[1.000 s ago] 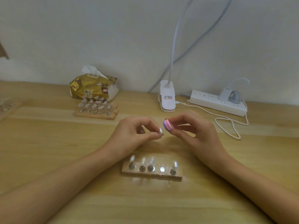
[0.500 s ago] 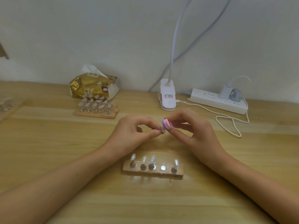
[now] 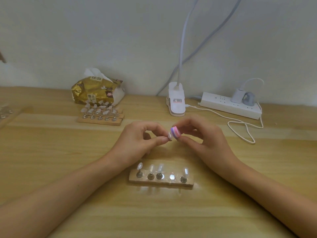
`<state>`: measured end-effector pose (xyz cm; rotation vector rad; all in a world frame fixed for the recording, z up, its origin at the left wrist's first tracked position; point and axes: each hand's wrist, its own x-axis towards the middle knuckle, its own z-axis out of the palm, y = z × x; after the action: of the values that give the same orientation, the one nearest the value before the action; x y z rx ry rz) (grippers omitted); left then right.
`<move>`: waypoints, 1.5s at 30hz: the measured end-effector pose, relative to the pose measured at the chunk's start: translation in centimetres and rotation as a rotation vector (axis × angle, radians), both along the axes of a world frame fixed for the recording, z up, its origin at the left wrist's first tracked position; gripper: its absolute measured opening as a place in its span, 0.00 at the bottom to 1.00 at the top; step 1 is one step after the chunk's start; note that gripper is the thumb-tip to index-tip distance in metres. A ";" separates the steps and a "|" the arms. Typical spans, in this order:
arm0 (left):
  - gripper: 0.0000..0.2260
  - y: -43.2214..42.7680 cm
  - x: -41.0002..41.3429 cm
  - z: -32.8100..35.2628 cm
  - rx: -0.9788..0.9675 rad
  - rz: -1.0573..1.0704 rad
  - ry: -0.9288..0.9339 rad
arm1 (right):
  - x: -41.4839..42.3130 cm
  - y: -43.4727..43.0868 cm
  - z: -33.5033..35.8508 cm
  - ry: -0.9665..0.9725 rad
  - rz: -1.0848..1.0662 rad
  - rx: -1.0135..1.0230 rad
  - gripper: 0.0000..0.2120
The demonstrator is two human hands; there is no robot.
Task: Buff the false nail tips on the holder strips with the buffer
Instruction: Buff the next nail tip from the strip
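My left hand pinches a small clear false nail tip between thumb and forefinger. My right hand holds a small purple-and-pink buffer block, its face against the nail tip. Both hands hover above the table, just behind a wooden holder strip. That strip carries several clear nail tips on metal stands, and one bare round metal base shows in its fourth spot. More holder strips with several nail tips lie farther back on the left.
A gold tissue pack sits behind the far strips. A white clip lamp base stands at the back middle. At the back right are a white power strip and a looped white cable. More items lie at the left edge.
The hands stay together with only small shifts. The buffer has moved slightly against the nail tip.
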<state>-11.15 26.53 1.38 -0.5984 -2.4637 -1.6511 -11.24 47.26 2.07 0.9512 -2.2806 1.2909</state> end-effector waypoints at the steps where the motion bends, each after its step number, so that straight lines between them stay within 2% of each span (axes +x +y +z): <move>1: 0.03 0.0 0.0 0.0 0.007 -0.005 -0.002 | 0.1 0.0 0.2 0.031 -0.003 -0.024 0.07; 4: 0.02 0.0 0.0 -0.1 -0.018 0.005 0.010 | 0.2 -0.5 0.1 0.139 0.035 0.075 0.07; 7: 0.03 0.0 0.0 0.0 -0.016 0.009 0.002 | -0.2 0.0 -0.1 0.046 0.000 0.084 0.07; 9: 0.04 0.0 0.0 0.1 -0.022 -0.006 0.004 | 0.0 0.2 0.1 0.099 -0.007 0.038 0.07; 11: 0.05 0.0 0.0 0.1 -0.039 -0.007 0.019 | 0.2 0.0 0.1 0.166 0.021 0.086 0.06; 14: 0.04 0.0 0.1 0.1 -0.023 -0.007 0.006 | 0.1 0.2 0.1 0.124 -0.037 0.138 0.03; 18: 0.04 0.0 0.1 0.2 -0.045 -0.010 0.013 | 0.1 0.2 0.3 0.191 -0.018 0.119 0.06; 21: 0.05 0.1 0.1 0.1 -0.046 -0.002 0.007 | 0.0 0.4 0.1 0.077 0.002 0.144 0.04; 23: 0.05 0.2 0.1 0.2 -0.033 -0.004 -0.003 | 0.0 0.6 0.3 0.142 -0.017 0.119 0.05; 25: 0.04 0.2 0.1 0.2 -0.046 0.007 -0.001 | 0.0 0.4 0.2 0.224 -0.010 0.177 0.06; 27: 0.04 0.1 0.2 0.2 -0.048 0.014 -0.003 | -0.1 0.5 0.1 0.179 -0.015 0.217 0.04; 29: 0.04 0.1 0.3 0.2 -0.029 0.009 -0.015 | -0.2 0.8 0.2 0.163 -0.039 0.175 0.04; 32: 0.04 0.1 0.2 0.3 -0.056 0.001 -0.012 | 0.0 0.5 0.3 0.272 -0.015 0.176 0.04; 35: 0.06 0.1 0.2 0.2 -0.059 -0.001 -0.010 | -0.2 0.7 0.1 0.171 -0.028 0.223 0.02; 39: 0.06 0.1 0.3 0.2 -0.054 -0.022 -0.016 | 0.1 0.4 0.6 0.281 -0.029 0.148 0.03; 43: 0.05 0.1 0.2 0.2 -0.064 -0.025 -0.013 | -0.1 0.4 0.6 0.178 -0.016 0.171 0.02; 45: 0.06 0.1 0.2 0.2 -0.055 -0.038 -0.017 | 0.0 0.5 0.6 0.225 -0.030 0.145 0.04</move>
<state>-10.99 26.62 1.59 -0.6449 -2.5324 -1.6130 -11.27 47.73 2.71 1.0491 -2.2254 0.9626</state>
